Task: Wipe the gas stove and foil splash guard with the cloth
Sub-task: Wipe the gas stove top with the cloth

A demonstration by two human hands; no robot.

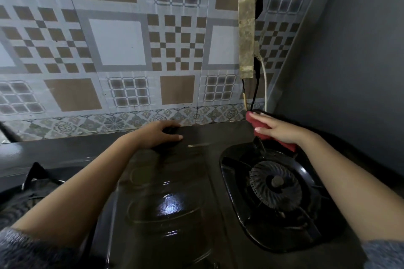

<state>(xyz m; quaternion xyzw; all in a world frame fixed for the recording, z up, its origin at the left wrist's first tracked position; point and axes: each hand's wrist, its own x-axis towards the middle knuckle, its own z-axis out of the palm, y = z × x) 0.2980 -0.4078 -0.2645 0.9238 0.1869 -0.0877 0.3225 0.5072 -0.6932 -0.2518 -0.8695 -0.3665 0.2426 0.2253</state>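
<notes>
A black gas stove (175,181) fills the lower view, its glossy middle panel wet and shiny. The right burner (276,183) sits in its black pan support. My right hand (277,130) presses a red cloth (260,125) flat on the stove's far right corner, behind that burner. My left hand (159,134) rests on the stove's back edge, fingers curled over a dark object I cannot identify. The patterned foil splash guard (122,50) covers the wall behind the stove.
A grimy power strip (247,37) hangs on the wall at the right, with black and white cords (260,91) dropping to the stove's back corner. A grey side wall (349,61) closes the right. The left burner's support (37,179) shows at lower left.
</notes>
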